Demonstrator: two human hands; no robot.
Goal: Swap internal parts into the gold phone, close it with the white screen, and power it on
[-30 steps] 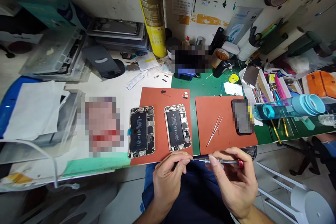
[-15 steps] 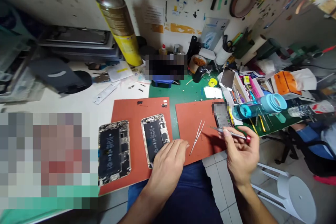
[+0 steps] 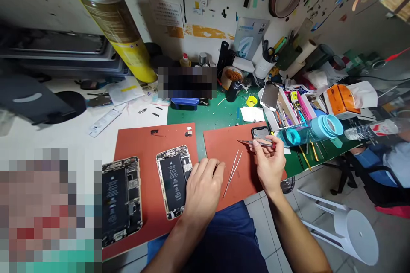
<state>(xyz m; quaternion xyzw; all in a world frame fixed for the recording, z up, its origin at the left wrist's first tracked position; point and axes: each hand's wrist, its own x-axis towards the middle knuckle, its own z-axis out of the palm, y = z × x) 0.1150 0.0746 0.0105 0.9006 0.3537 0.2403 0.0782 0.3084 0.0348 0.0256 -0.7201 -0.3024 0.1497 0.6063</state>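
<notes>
An opened phone [image 3: 173, 181] lies on a red mat [image 3: 147, 187], part-stripped by the look of it: innards bare, battery [image 3: 173, 188] and board [image 3: 186, 163] seated, the work left unclear. Its long axis runs near 12-to-6, top just shy of 12. At its 4 o'clock edge, the left hand [image 3: 205, 183] curls, any grip hidden from where I stand. Toward 3, past tweezers [image 3: 228, 185], the right hand [image 3: 269, 162] pinches a screwdriver [image 3: 248, 142], tip toward 9.

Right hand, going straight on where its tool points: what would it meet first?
Probably the small parts on the left red mat, provided the tool clears the right mat; depth is unclear.
</notes>
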